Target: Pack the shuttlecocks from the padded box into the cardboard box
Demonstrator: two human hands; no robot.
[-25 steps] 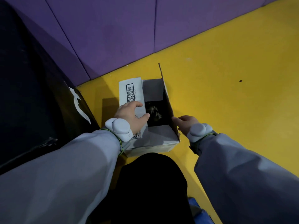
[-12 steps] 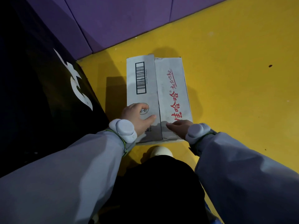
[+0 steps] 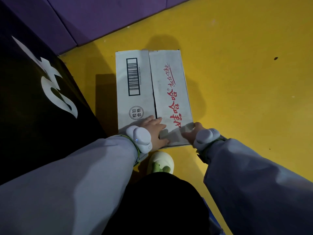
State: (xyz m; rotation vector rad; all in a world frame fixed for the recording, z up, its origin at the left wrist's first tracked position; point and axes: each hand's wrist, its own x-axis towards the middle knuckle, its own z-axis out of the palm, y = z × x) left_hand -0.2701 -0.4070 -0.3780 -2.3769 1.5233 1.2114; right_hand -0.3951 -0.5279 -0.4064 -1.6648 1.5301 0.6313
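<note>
The cardboard box lies on the yellow floor with both top flaps folded flat; the left flap carries a barcode, the right one red lettering. My left hand rests flat, fingers spread, across the seam at the near end of the flaps. At the box's near right corner my right hand touches the edge with its fingers apart. No shuttlecock shows; the inside of the box is hidden. The black padded box with white lettering stands at the left, close beside the cardboard box.
A purple padded wall runs along the far edge of the yellow floor. My pale slipper and dark trouser leg sit just below the box. White bands circle both wrists.
A second ago the box stood open with dark contents showing. Both flaps are down now. My left hand slid to the seam and my right hand moved to the near right corner.
</note>
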